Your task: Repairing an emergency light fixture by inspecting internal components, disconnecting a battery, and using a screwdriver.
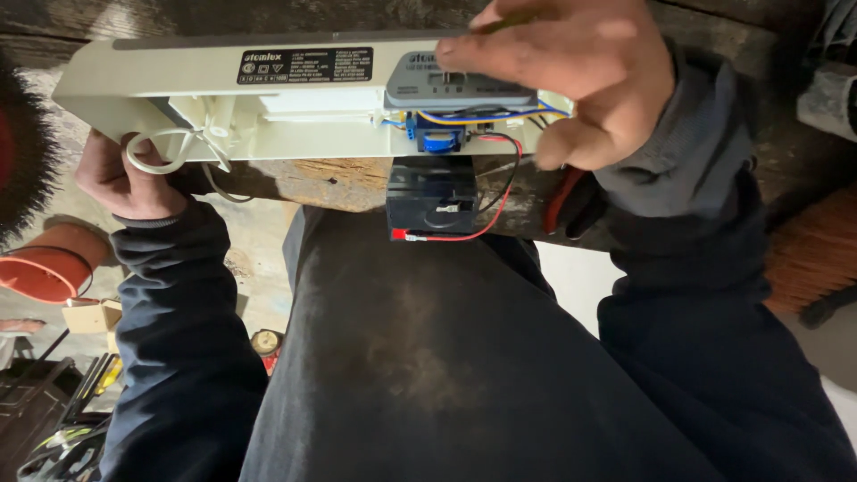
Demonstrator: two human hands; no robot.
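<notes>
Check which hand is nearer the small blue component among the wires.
Right. The right hand grips the long white plastic housing just above and beside the small blue component; the left hand holds the housing's far end, by the white cord.

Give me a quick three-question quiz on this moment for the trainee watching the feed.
1. True or false: the right hand rests on the grey cover of the cream housing.
2. Which wire runs down to the black battery? A. the red wire B. a green wire C. a white rope
3. Fill in: the left hand grips the housing's end beside a loop of white ____.

Key: 1 true; 2 A; 3 cable.
</notes>
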